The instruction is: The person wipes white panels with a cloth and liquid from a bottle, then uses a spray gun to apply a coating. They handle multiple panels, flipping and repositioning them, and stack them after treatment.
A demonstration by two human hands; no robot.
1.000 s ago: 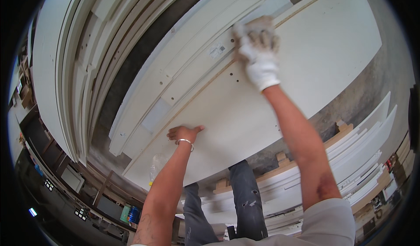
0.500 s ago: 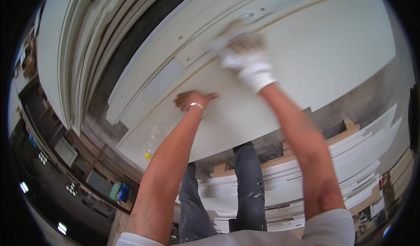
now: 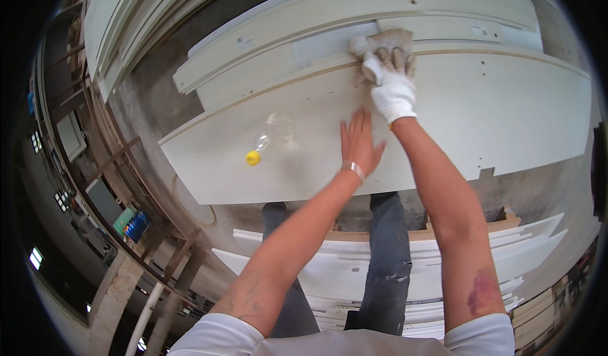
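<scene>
A large white panel (image 3: pixel 519 103) lies flat in front of me, with small dark holes along it. My left hand (image 3: pixel 361 139), bare and with a band at the wrist, rests on the panel near its middle, fingers stretched out and holding nothing. In a white work glove, my right hand (image 3: pixel 394 81) presses a crumpled whitish-brown cloth (image 3: pixel 391 37) against the panel's far edge. The glove hides part of the cloth. Left of my hands, a clear plastic bottle (image 3: pixel 275 131) with a yellow cap lies on its side on the panel.
Narrower white boards (image 3: pixel 329 17) lie just beyond the panel. More boards (image 3: pixel 126 27) stand at the far left. Near my legs is a stack of white strips (image 3: pixel 329 264) with wooden blocks. A metal frame (image 3: pixel 104 160) runs along the left side.
My view has turned, so the panel lies more level. My left hand has moved right, closer to the right one, and the bottle shows fully. The right hand with the cloth is less blurred.
</scene>
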